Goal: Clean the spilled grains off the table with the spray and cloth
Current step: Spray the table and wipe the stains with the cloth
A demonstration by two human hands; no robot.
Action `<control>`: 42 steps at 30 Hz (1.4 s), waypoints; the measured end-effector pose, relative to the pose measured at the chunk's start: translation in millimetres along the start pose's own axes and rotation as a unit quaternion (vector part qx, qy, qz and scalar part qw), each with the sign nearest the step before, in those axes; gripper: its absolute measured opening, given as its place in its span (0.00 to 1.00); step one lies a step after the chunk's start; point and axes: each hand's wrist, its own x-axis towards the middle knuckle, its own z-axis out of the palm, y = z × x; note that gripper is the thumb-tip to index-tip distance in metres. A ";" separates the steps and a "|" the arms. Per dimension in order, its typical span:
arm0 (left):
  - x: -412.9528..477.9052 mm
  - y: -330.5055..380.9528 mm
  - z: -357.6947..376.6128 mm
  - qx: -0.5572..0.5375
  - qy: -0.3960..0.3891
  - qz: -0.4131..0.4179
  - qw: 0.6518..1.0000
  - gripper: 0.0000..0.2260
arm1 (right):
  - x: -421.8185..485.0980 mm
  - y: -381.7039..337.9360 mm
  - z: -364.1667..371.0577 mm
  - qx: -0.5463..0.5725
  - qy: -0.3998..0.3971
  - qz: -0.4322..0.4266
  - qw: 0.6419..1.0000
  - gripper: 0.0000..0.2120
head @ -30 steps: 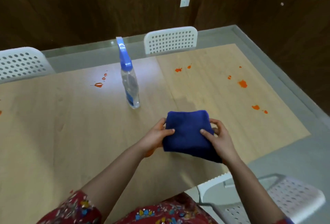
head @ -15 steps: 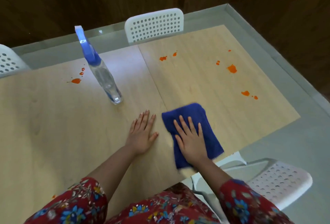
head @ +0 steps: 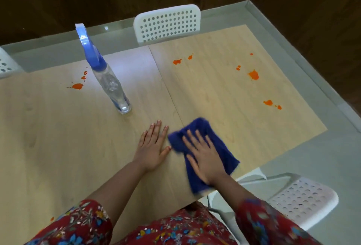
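A dark blue cloth (head: pixel 224 152) lies on the light wooden table (head: pixel 58 137) near its front edge. My right hand (head: pixel 205 159) presses flat on the cloth, fingers spread; the cloth's far left corner is bunched and blurred. My left hand (head: pixel 152 147) rests flat on the bare table just left of the cloth, holding nothing. A clear spray bottle (head: pixel 110 84) with a blue trigger head stands beyond my left hand. Orange spill patches lie at the far right (head: pixel 254 74), at the right (head: pixel 268 102), at the far middle (head: pixel 177 61) and left of the bottle (head: pixel 77 86).
A white perforated chair (head: pixel 168 22) stands at the table's far side, another chair (head: pixel 304 199) at the near right corner, and part of a third chair (head: pixel 5 64) at the far left. Grey floor surrounds the table; a dark wood wall lies behind.
A second ago both hands held the folded cloth above the table. It now lies flat under my right palm and has slid slightly left, bunching. My left hand has settled on the table.
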 end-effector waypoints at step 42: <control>68.5 13.4 -39.4 -0.090 0.134 -0.042 0.986 0.27 | 28.0 125.8 -28.9 -0.038 -0.030 -0.139 0.989 0.27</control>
